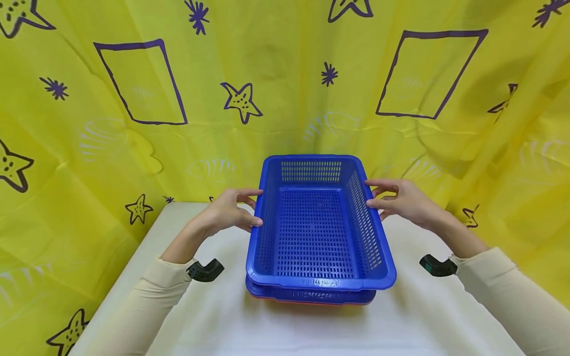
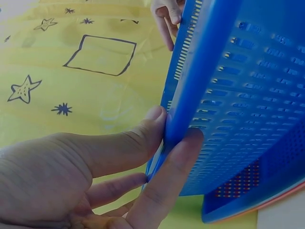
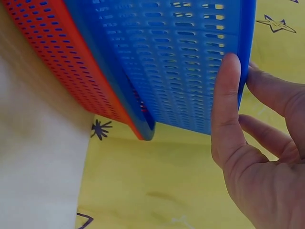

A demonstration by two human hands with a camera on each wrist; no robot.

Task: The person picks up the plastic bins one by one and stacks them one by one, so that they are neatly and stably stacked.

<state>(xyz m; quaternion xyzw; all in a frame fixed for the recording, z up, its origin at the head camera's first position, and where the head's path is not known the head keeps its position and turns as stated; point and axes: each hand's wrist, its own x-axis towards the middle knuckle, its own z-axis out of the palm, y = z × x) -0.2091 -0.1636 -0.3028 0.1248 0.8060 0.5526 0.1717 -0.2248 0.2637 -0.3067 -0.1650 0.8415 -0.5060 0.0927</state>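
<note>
Between my two hands is a blue perforated plastic basket [image 1: 313, 227], raised partway out of a second blue basket [image 1: 311, 295]. My left hand [image 1: 231, 210] pinches its left rim, thumb on one side and a finger on the other, as the left wrist view shows up close. On the opposite side my right hand [image 1: 403, 201] grips the right rim, with a finger [image 3: 228, 90] flat along the outer wall. Under the blue ones sits a red basket [image 3: 62, 57], mostly hidden in the head view. The upper basket holds nothing.
The stack stands on a white-covered table [image 1: 213, 316]. Behind and to the sides hangs a yellow curtain [image 1: 285, 133] with starfish drawings, close to the table's far edge. Dark curved devices stick out at the left cuff [image 1: 205, 271] and the right cuff [image 1: 438, 266].
</note>
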